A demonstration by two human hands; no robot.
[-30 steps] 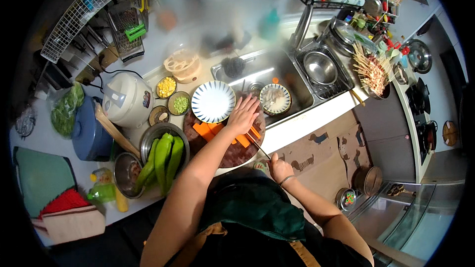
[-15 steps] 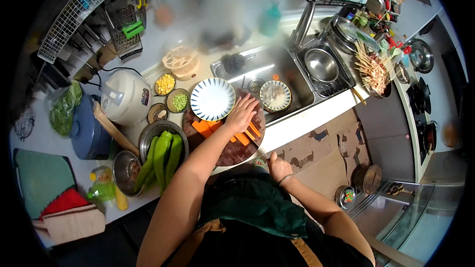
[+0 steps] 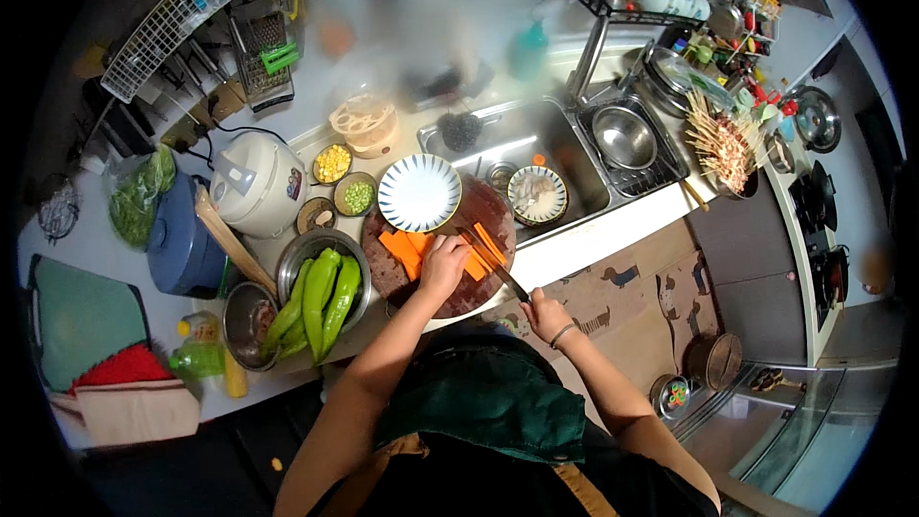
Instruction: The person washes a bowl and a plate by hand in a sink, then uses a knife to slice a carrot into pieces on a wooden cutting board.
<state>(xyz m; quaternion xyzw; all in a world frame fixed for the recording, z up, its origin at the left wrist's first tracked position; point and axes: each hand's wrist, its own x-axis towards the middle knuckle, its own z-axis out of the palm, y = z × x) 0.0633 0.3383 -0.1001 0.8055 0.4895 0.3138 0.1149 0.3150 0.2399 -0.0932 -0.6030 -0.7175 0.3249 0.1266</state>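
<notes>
On the round, dark reddish-brown cutting board (image 3: pixel 465 301), my left hand (image 3: pixel 443 266) presses with bent fingers on orange carrot slices (image 3: pixel 398 249). My right hand (image 3: pixel 549 316) is closed round the handle of a kitchen knife (image 3: pixel 507 280) at the board's right edge. Its blade slants across the board, just right of my left fingers. Cut carrot strips (image 3: pixel 490 243) lie on the far side of the blade. A white plate with blue stripes (image 3: pixel 419 193) rests on the board's far left part. My fingertips partly cover the carrot beneath them.
Left of the board, a steel bowl (image 3: pixel 362 322) holds long green peppers (image 3: pixel 321 297). Small bowls of corn (image 3: pixel 332 164) and chopped green pieces (image 3: pixel 359 197) stand behind it. A striped bowl (image 3: pixel 537 195) sits at the sink (image 3: pixel 589 182). Skewers (image 3: pixel 723 148) stand farther right.
My left hand has drawn back from the board's far right side onto the carrot slices. My right hand has brought the knife up over the board among the carrots.
</notes>
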